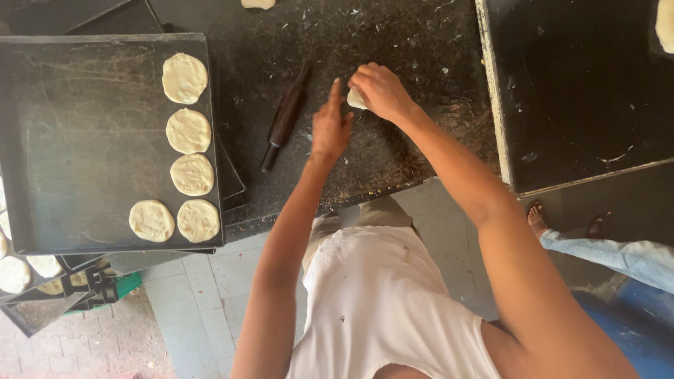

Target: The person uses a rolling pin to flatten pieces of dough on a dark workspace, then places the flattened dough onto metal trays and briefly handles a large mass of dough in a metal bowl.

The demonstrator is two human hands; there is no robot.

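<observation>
Dough (356, 98) sat under the right hand (379, 90) on the dark worktop (393, 42) — a small pale lump, mostly hidden, with the fingers curled down over it and clamped on it. The left hand (330, 126) stood just beside it, held nothing, its fingers loosely apart with one raised toward the lump. The two hands were near each other but not touching, as far as could be seen.

By the look of things the work was partly done: five flattened rounds (188, 130) already lay on the black baking tray (77, 140), four in a column along its right edge and one beside the lowest, while most of the tray remained bare. The lump in hand was not yet flat, and the dark rolling pin (283, 123) lay untouched just left of the left hand.

The rounds were matte, cream-coloured, slightly uneven discs with soft edges. The tray was thin dark metal, scuffed and greyed with scratches. The worktop was rough and black — speckled with flour flecks and crumbs. More pale rounds (21, 270) lay on lower trays at the bottom left, above a tiled floor (210, 295).
</observation>
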